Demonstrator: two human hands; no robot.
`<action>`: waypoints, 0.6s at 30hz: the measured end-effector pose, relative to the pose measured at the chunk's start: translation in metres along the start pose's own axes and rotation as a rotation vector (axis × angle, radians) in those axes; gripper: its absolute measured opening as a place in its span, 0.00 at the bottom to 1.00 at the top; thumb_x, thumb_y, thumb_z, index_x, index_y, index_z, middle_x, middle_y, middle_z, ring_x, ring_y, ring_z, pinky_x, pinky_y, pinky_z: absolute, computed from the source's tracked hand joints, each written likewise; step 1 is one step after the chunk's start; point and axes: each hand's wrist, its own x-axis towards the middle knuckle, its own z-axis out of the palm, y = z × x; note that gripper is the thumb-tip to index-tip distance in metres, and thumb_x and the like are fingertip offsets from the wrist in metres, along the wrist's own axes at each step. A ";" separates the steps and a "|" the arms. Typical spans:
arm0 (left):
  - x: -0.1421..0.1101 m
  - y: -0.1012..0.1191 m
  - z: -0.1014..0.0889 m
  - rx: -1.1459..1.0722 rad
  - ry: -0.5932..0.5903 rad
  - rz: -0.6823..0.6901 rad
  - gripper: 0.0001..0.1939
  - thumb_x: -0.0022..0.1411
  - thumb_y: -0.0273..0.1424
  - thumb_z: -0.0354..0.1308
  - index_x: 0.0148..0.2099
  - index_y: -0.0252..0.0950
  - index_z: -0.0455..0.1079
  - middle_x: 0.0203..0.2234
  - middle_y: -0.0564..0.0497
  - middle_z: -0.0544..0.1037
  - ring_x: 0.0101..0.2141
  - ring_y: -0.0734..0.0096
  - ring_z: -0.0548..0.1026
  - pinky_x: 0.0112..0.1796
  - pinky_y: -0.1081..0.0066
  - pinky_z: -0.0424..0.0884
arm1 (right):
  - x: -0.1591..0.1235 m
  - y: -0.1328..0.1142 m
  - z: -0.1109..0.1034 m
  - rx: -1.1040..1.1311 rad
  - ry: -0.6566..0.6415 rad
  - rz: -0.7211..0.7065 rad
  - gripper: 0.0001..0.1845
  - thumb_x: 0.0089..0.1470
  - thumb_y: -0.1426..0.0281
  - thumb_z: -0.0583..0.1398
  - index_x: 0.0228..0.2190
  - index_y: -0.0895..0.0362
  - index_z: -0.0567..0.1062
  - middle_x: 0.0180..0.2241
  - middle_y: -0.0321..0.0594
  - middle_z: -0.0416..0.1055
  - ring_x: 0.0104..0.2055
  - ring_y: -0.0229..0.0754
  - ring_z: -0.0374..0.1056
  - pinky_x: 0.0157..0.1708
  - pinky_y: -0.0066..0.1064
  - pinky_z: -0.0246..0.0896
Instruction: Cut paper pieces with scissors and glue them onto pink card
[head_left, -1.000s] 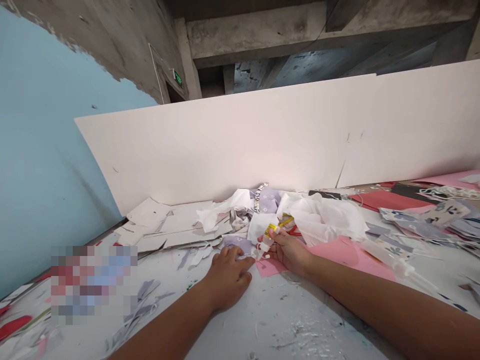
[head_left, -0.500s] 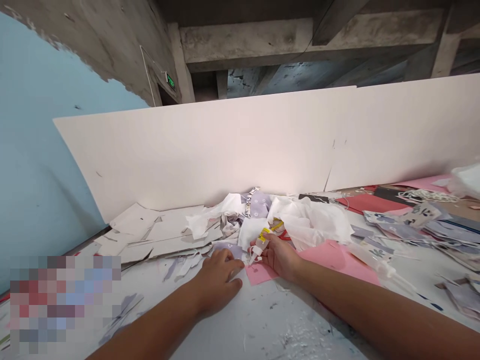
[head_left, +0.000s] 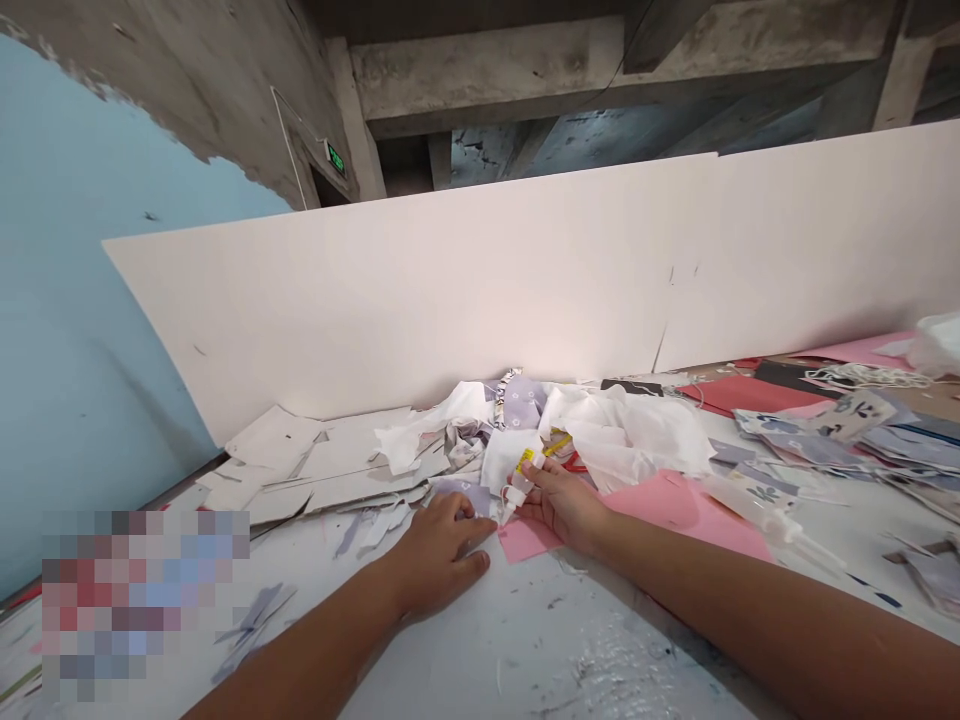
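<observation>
A small glue bottle [head_left: 523, 479] with a yellow label and a white nozzle is gripped in my right hand [head_left: 562, 505], its tip pointing down and to the left. Under the nozzle lies the corner of a pink sheet [head_left: 529, 541]. My left hand [head_left: 442, 550] rests on the table left of the tip, fingers apart and nothing visible in them. Its fingertips are close to the pink corner; contact I cannot make out. Behind both hands are a lilac patterned piece [head_left: 523, 402] and crumpled white tissue [head_left: 637, 430].
Grey cardboard pieces [head_left: 337, 470] lie at the left. On the right are a larger white bottle with a long nozzle [head_left: 780, 525], red sheets [head_left: 750, 395], white string [head_left: 870, 376] and several patterned scraps. A white board [head_left: 435, 310] stands along the back.
The view has shifted slightly. My right hand has tilted the glue bottle a little, keeping its tip over the pink corner. My left hand stays beside it.
</observation>
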 end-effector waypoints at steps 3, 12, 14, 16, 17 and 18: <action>0.000 0.000 0.001 -0.001 0.009 -0.003 0.17 0.57 0.37 0.48 0.50 0.52 0.64 0.41 0.50 0.62 0.43 0.62 0.60 0.43 0.62 0.59 | 0.001 0.001 -0.001 -0.009 0.002 -0.003 0.05 0.53 0.75 0.55 0.34 0.56 0.64 0.23 0.35 0.72 0.24 0.37 0.71 0.28 0.30 0.67; -0.001 0.000 0.003 0.040 0.030 0.001 0.16 0.57 0.36 0.48 0.48 0.50 0.65 0.40 0.51 0.63 0.42 0.62 0.60 0.41 0.63 0.59 | 0.002 0.001 -0.002 -0.015 0.016 -0.012 0.06 0.53 0.74 0.55 0.33 0.54 0.62 0.21 0.33 0.71 0.24 0.39 0.71 0.25 0.30 0.67; 0.000 0.000 0.003 0.054 0.033 0.003 0.16 0.57 0.36 0.48 0.48 0.50 0.65 0.40 0.51 0.63 0.41 0.62 0.61 0.41 0.63 0.60 | 0.001 0.001 -0.001 -0.015 0.011 -0.016 0.05 0.54 0.74 0.54 0.34 0.54 0.62 0.22 0.33 0.71 0.24 0.38 0.71 0.26 0.31 0.67; 0.000 0.000 0.003 0.068 0.032 0.009 0.16 0.57 0.36 0.48 0.48 0.49 0.65 0.39 0.51 0.63 0.41 0.63 0.61 0.41 0.64 0.60 | 0.001 0.001 -0.001 -0.017 0.011 -0.017 0.05 0.54 0.73 0.54 0.34 0.54 0.62 0.22 0.33 0.71 0.25 0.38 0.71 0.27 0.31 0.68; 0.000 0.000 0.003 0.073 0.031 0.012 0.16 0.57 0.36 0.48 0.47 0.49 0.66 0.39 0.51 0.63 0.40 0.63 0.61 0.40 0.64 0.60 | 0.000 0.001 -0.001 -0.020 0.012 -0.017 0.05 0.54 0.73 0.54 0.34 0.54 0.62 0.22 0.33 0.71 0.24 0.38 0.71 0.27 0.31 0.68; 0.000 0.000 0.003 0.079 0.031 0.015 0.15 0.57 0.36 0.48 0.47 0.49 0.66 0.39 0.51 0.63 0.40 0.63 0.61 0.40 0.64 0.60 | 0.000 0.001 -0.001 -0.025 0.013 -0.017 0.04 0.54 0.73 0.54 0.34 0.54 0.62 0.22 0.33 0.72 0.24 0.38 0.71 0.27 0.31 0.68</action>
